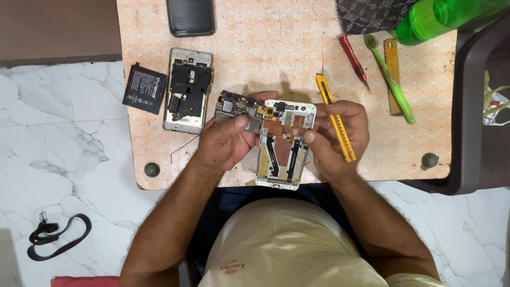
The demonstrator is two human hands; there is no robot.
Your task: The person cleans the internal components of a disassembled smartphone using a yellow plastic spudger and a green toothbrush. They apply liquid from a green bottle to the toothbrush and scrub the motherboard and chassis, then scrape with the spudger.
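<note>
My left hand (226, 142) grips a dark phone circuit board (236, 108) at the left edge of an opened white phone frame (283, 151). The frame lies lengthwise toward me over the front edge of a small patterned table (276, 48). My right hand (334, 139) holds the frame's right side and also a yellow utility knife (333, 114), which slants across its fingers. Copper-coloured shielding and flex cables show inside the frame.
A second opened phone body (187, 90) lies at the left, with a black battery (144, 89) beside it over the table edge. A dark phone (190, 17) sits at the top. At the right lie a red screwdriver (354, 56), a green toothbrush (390, 79), a ruler and a green bottle (441, 16). A black strap (56, 236) is on the marble floor.
</note>
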